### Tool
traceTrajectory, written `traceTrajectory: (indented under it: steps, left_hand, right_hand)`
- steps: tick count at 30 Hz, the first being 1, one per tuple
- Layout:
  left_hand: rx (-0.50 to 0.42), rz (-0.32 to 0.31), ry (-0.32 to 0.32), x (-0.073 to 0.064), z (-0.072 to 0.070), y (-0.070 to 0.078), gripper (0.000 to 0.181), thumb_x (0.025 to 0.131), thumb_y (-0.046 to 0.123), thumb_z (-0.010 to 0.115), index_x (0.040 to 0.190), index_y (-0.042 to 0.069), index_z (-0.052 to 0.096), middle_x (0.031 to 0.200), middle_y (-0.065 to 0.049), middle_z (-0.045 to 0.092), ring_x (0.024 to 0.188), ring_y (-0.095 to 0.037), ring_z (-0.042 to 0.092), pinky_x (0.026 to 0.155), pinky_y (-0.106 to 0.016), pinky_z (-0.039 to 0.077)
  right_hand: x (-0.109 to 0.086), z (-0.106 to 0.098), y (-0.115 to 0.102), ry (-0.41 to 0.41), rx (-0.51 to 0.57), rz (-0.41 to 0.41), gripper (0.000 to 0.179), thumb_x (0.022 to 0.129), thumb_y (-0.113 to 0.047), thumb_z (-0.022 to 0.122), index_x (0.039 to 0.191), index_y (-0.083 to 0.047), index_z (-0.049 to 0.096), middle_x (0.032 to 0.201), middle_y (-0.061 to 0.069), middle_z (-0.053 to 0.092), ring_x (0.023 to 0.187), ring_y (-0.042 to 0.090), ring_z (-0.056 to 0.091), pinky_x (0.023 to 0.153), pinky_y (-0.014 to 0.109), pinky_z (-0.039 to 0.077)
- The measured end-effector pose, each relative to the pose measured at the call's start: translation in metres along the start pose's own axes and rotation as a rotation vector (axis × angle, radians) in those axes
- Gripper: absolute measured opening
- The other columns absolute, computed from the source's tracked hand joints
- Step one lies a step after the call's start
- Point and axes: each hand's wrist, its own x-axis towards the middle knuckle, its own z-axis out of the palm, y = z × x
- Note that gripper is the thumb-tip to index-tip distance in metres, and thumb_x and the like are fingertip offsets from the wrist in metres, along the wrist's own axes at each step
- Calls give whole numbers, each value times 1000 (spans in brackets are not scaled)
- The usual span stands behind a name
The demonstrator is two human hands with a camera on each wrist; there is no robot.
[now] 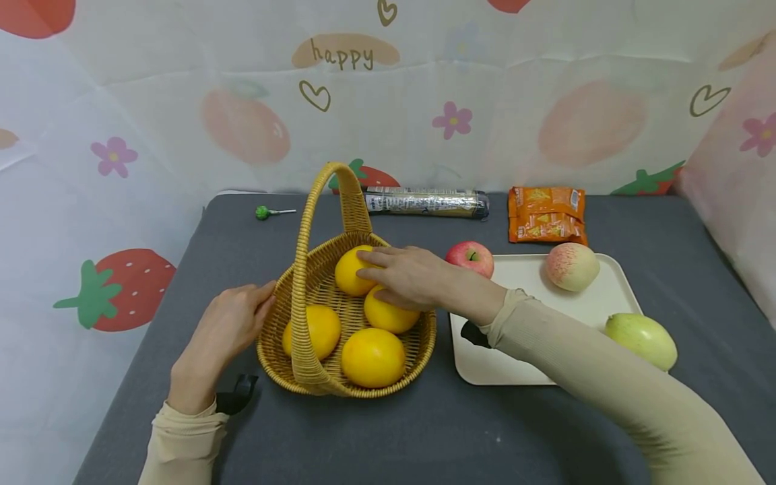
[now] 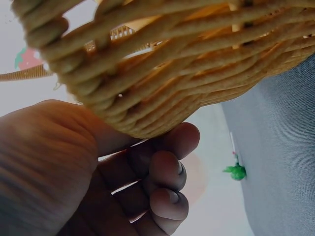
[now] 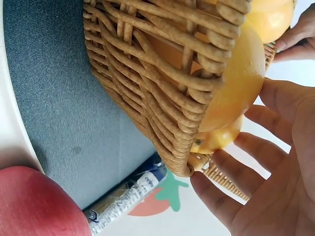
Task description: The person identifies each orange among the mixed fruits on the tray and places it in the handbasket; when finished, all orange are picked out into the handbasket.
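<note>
In the head view a wicker basket (image 1: 427, 337) with a tall arched handle holds several yellow-orange oranges (image 1: 372, 358). My left hand (image 1: 227, 323) pinches the basket's left rim; the left wrist view shows its thumb and curled fingers (image 2: 167, 169) at the woven edge. Over the basket's right side reaches my right hand (image 1: 415, 276), fingers spread and loosely extended across the two back-right oranges. Seen from the right wrist, the thumb lies against one orange (image 3: 241, 78), and the fingers extend past a second orange (image 3: 221, 137) near the rim.
Right of the basket lies a white tray (image 1: 503, 367), with a red apple (image 1: 469, 259), a peach (image 1: 572, 267) and a green mango-like fruit (image 1: 641, 340) at its edges. Behind are a silver tube-shaped pack (image 1: 424, 201), an orange snack bag (image 1: 547, 215) and a green lollipop (image 1: 263, 213).
</note>
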Motion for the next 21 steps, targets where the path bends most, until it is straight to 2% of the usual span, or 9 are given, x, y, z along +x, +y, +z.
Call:
traceTrajectory:
  steps: [13, 17, 21]
  left_hand:
    - [-16, -6, -21, 1, -1, 1, 34, 96, 12, 61, 126, -3, 64, 76, -9, 65, 62, -17, 52, 65, -40, 51]
    - [-12, -6, -21, 0, -1, 1, 34, 96, 12, 60, 126, -4, 64, 75, -9, 64, 61, -17, 50, 61, -36, 47]
    - [-7, 0, -8, 0, -1, 1, 34, 96, 12, 60, 126, -3, 64, 73, -9, 62, 60, -17, 49, 60, -34, 44]
  right_hand:
    - [-7, 0, 2, 27, -10, -21, 48, 101, -32, 53, 147, -19, 46, 160, 8, 33, 146, 28, 36, 108, 51, 42]
    - [-17, -2, 5, 65, -12, -25, 49, 101, -32, 55, 146, -17, 47, 159, 9, 34, 145, 29, 37, 108, 50, 42]
    - [-34, -6, 9, 150, -3, -30, 50, 99, -32, 58, 145, -15, 49, 156, 10, 39, 143, 30, 39, 107, 50, 43]
